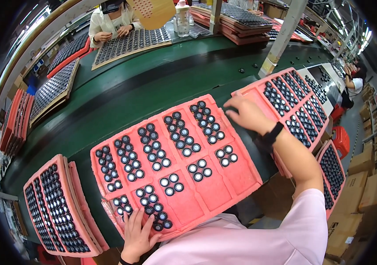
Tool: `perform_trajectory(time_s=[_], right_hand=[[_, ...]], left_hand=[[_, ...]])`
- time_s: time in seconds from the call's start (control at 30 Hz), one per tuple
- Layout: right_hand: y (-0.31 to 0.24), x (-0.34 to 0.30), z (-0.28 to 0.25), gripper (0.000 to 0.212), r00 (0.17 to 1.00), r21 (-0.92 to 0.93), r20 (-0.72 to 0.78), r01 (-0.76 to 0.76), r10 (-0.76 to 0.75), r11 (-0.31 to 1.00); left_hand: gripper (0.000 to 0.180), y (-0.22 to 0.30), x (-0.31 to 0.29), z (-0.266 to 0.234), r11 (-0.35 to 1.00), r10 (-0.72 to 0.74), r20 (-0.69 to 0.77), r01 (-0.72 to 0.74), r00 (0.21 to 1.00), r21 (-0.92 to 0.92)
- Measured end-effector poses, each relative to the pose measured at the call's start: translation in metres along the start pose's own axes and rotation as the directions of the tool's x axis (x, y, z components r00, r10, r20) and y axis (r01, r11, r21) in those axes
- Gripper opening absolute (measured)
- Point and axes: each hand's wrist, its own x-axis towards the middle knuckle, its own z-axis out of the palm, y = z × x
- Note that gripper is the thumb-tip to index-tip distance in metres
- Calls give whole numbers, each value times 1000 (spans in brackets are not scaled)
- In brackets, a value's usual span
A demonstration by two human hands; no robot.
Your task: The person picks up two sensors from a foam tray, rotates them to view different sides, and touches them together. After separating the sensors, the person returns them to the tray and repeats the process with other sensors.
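Observation:
A pink foam tray (212, 187) with shallow compartments lies at an angle in front of me. Small round black parts (151, 157) with pale, shiny centres stand in rows in the far compartments, and smaller groups sit in the near ones. At the tray's near left, my left hand (137, 234) rests with fingers spread, its fingertips at the round parts there. My right hand (246, 114) is over the gap between this tray and a second pink tray (254, 95) on the right. Its fingers are apart and slightly blurred, and I see nothing in them.
A green conveyor belt (153, 84) runs across beyond the tray. Stacked filled trays (60, 207) stand at left. Across the belt, a person (113, 26) handles parts on another tray. A metal post (283, 37) rises at right, with cardboard boxes (354, 194) beyond.

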Motion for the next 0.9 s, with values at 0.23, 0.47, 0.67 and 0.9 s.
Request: perform_trajectory(time_s=[0.23,0.47,0.67,0.9], right_hand=[[53,22,-9,18,918,-92,-34,-396,394,914],[168,-27,-30,17,782,29,-134,-611,609,791],[178,-42,-38,19,922,-90,29,-382,386,920],[167,-45,-39,25,909,20,19,-417,417,909]], left_hand=[[63,-1,2,-7,999,-31,9,32,999,-40],[53,-11,13,-20,960,-115,-83,89,990,-266],[52,-11,22,-22,953,-123,-99,90,987,-289],[48,-2,23,-22,954,-125,-112,89,986,-286]])
